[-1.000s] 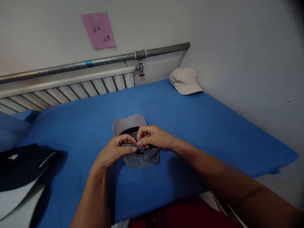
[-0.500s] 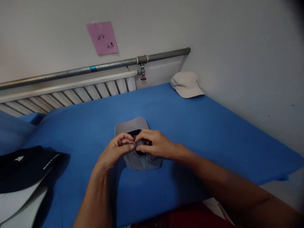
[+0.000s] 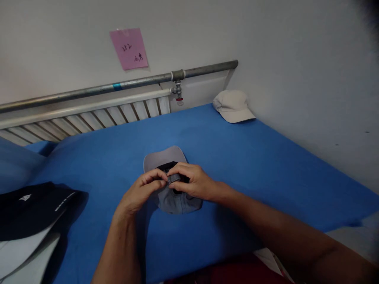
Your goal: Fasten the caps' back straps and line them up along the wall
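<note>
A grey cap (image 3: 177, 203) rests upside down on the blue-covered table (image 3: 118, 157), its light brim (image 3: 164, 156) pointing away from me and its dark inside partly showing. Both hands meet over the cap's opening at its back strap (image 3: 174, 178). My left hand (image 3: 145, 189) pinches the strap's left end between thumb and fingers. From the other side, my right hand (image 3: 192, 180) grips the same strap with thumb and forefinger. The fingers cover part of the strap and its fastening.
Stacked caps (image 3: 35, 209), a dark one on top of pale ones, lie at the left. A beige cap (image 3: 233, 106) sits in the far right corner by the wall. Behind the table run a radiator (image 3: 103, 117) and a metal pipe (image 3: 142, 81); a pink note (image 3: 129, 49) hangs above.
My left fingers have shifted slightly and closed together at the strap, and more of the strap shows between my hands. The cap stays in nearly the same place.
</note>
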